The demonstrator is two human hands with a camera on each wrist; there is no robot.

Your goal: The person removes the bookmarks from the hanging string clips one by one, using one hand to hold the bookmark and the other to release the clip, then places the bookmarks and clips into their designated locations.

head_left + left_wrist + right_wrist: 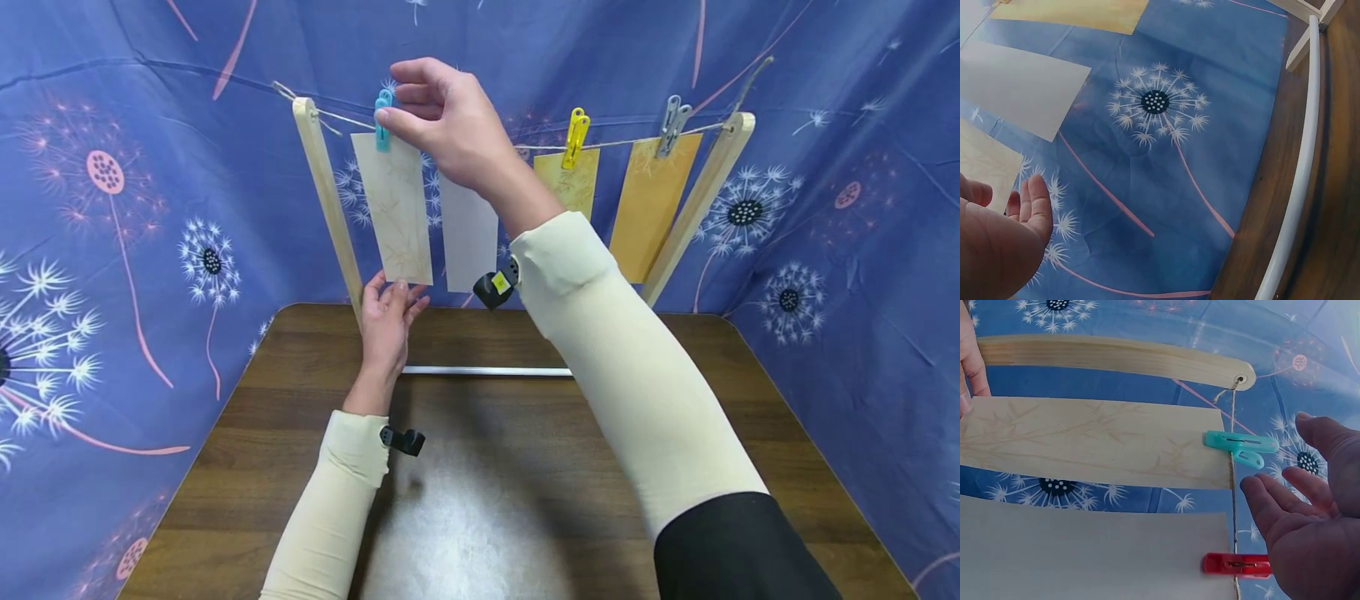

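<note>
A cream paper strip (392, 208) with a faint bamboo-leaf print hangs from a string at the left, under a teal clothespin (1241, 442). My left hand (386, 321) is at the strip's lower end, thumb in front and a finger passing behind its corner, pinching the edge lightly. My right hand (1310, 519) is raised beside the clothespin. Its fingers are spread and apart from the clip in the right wrist view, though the thumb overlaps it in the head view. A plain white strip (468, 233) hangs alongside, held by a red clothespin (1235, 564).
A yellow clothespin (576, 137) holds a yellow strip (566, 179), and a grey clothespin (673, 125) holds an orange strip (651, 208). Wooden posts (330, 204) carry the string. A white bar (487, 371) runs low across the wooden table (300, 467); blue patterned cloth hangs behind.
</note>
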